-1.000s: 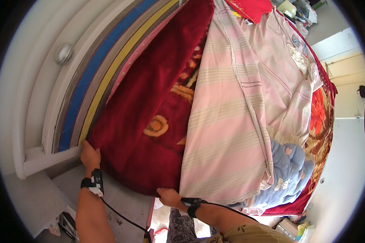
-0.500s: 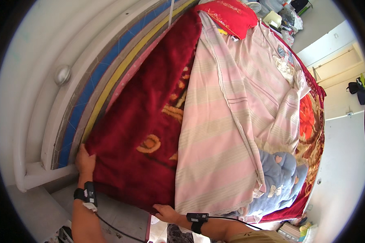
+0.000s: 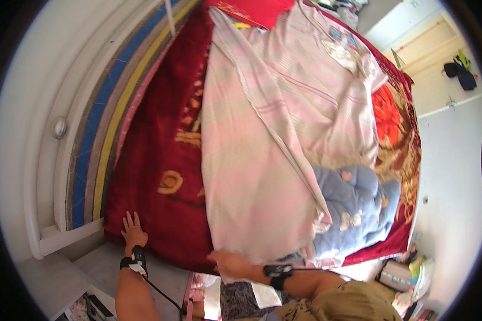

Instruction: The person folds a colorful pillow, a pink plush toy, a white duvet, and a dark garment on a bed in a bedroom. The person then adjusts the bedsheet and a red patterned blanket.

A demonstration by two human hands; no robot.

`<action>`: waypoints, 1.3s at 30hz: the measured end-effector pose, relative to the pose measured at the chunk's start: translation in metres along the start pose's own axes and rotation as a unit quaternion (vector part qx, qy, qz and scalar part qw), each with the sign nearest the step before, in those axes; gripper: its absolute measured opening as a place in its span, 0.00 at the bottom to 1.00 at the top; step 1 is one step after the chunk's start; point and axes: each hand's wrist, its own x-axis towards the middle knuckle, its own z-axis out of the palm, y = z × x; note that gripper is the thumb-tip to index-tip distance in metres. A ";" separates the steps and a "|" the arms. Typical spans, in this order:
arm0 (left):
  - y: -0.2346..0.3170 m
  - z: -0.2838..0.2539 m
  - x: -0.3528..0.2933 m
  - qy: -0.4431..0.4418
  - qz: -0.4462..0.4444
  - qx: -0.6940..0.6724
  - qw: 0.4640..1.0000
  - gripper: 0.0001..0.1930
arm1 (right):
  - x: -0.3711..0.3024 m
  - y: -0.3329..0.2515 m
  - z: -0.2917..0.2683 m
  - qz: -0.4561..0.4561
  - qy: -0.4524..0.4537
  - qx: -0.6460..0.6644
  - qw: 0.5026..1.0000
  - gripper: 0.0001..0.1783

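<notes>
My left hand (image 3: 134, 231) lies flat with spread fingers on the near left corner of a dark red plush blanket (image 3: 150, 219), which has orange and gold patterns. Over that blanket spreads a pink and cream striped sheet (image 3: 257, 198), with a long fold running down it. At the sheet's near left corner is my right hand (image 3: 229, 263), somewhat blurred, its fingers closed on the sheet's edge; a bit of the cloth hangs below it. To the right of the sheet's near end lies a bunched blue-grey quilt (image 3: 348, 214) with small bow and heart shapes.
A white rail (image 3: 72, 238) and a blue, grey and yellow striped mat edge (image 3: 91, 139) run along the left. A bright red cloth (image 3: 257, 10) lies at the far end. Boxes and bags (image 3: 399, 275) stand at the lower right. Dark clothing (image 3: 460, 75) hangs at the right.
My left hand has let go of the red blanket's corner and now rests flat on it. My right hand has shifted from the blanket's edge to the sheet's corner. The view has moved to the right.
</notes>
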 end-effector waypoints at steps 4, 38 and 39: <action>-0.014 0.026 -0.023 -0.140 -0.028 -0.036 0.989 0.46 | -0.081 0.026 -0.099 0.113 0.311 -0.205 0.921 0.28; -0.098 -0.084 -0.046 0.326 0.016 -0.445 0.834 0.15 | -0.095 -0.003 -0.056 0.183 0.119 0.118 0.969 0.15; -0.110 -0.071 -0.027 0.341 -0.029 -0.418 0.842 0.15 | -0.115 0.022 -0.053 0.223 0.132 0.085 0.962 0.15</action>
